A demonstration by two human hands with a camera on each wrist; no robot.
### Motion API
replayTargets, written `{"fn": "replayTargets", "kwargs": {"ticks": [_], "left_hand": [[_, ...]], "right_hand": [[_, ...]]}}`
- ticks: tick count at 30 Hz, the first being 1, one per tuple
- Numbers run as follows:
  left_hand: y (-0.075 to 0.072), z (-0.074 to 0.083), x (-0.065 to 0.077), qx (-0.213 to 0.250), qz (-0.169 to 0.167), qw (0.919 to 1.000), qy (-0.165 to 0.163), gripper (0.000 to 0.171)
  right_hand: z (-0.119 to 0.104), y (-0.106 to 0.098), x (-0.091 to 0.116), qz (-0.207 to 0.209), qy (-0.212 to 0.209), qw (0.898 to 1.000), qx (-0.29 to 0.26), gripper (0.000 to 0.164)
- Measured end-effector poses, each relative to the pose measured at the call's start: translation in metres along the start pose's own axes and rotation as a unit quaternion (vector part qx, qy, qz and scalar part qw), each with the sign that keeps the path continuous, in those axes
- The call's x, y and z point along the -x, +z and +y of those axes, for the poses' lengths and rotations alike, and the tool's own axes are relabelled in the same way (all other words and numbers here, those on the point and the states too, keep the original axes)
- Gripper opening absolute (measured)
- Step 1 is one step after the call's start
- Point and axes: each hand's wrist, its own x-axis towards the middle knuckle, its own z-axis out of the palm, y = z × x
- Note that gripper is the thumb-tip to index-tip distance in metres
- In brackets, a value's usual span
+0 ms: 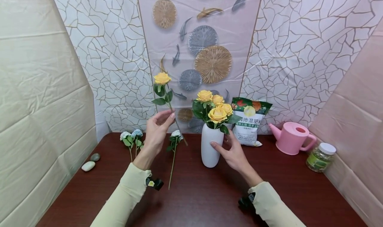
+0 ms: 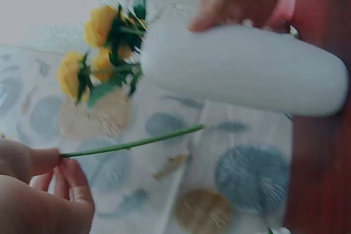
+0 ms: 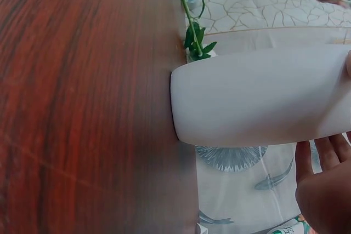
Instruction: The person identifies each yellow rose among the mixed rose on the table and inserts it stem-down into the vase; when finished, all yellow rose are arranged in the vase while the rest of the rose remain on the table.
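My left hand (image 1: 156, 132) pinches the green stem (image 2: 131, 144) of a single yellow rose (image 1: 162, 78) between thumb and fingers. That rose is held up left of a white vase (image 1: 210, 148), its bloom on top and its stem's lower end slanting toward the vase, apart from it. Several yellow roses (image 1: 217, 115) with dark green leaves stand in the vase. Around the vase's right side curls my right hand (image 1: 234, 152), thumb across the front. In the right wrist view the base of the vase (image 3: 258, 97) meets the dark red-brown tabletop (image 3: 98, 102).
One white flower (image 1: 176, 134) lies near the vase, with white and blue flowers (image 1: 131, 136) farther left. Two pebbles (image 1: 88, 166) are at the left edge. To the right stand a fertilizer bag (image 1: 249, 123), a pink watering can (image 1: 289, 138) and a white-lidded jar (image 1: 320, 158).
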Motion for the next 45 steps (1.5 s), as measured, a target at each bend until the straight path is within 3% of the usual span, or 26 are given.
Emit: {"fn": "replayTargets", "kwargs": {"ticks": [8,11,15,24,28,32,38,45], "left_hand": [[0.038,0.027,-0.010,0.073,0.048,0.9905,0.107,0.020],[0.050,0.032,-0.011,0.086,0.043,0.9858,0.138,0.021],[0.063,0.032,-0.009,0.067,0.029,0.9833,0.167,0.022],[0.081,0.021,0.001,0.008,-0.003,0.9852,0.171,0.021],[0.088,0.023,0.010,-0.029,-0.029,0.9841,0.173,0.019],[0.092,0.023,0.018,-0.081,-0.053,0.9810,0.168,0.018],[0.092,-0.004,0.016,-0.130,-0.068,0.9743,0.171,0.017],[0.093,-0.023,0.015,-0.184,-0.077,0.9658,0.166,0.013]], "right_hand": [[0.000,0.000,0.000,0.002,-0.012,1.000,-0.004,0.069],[0.001,0.000,0.000,0.001,-0.012,1.000,-0.006,0.070],[0.001,-0.001,-0.001,-0.004,-0.006,1.000,-0.008,0.073],[-0.028,-0.006,0.007,-0.017,-0.002,1.000,-0.019,0.072],[-0.035,-0.006,0.009,-0.016,-0.010,1.000,-0.018,0.071],[-0.027,-0.005,0.007,-0.017,-0.011,1.000,-0.023,0.072],[-0.004,-0.002,0.000,-0.011,-0.011,1.000,-0.019,0.075],[0.001,-0.001,-0.001,-0.004,-0.018,1.000,-0.015,0.073]]}}
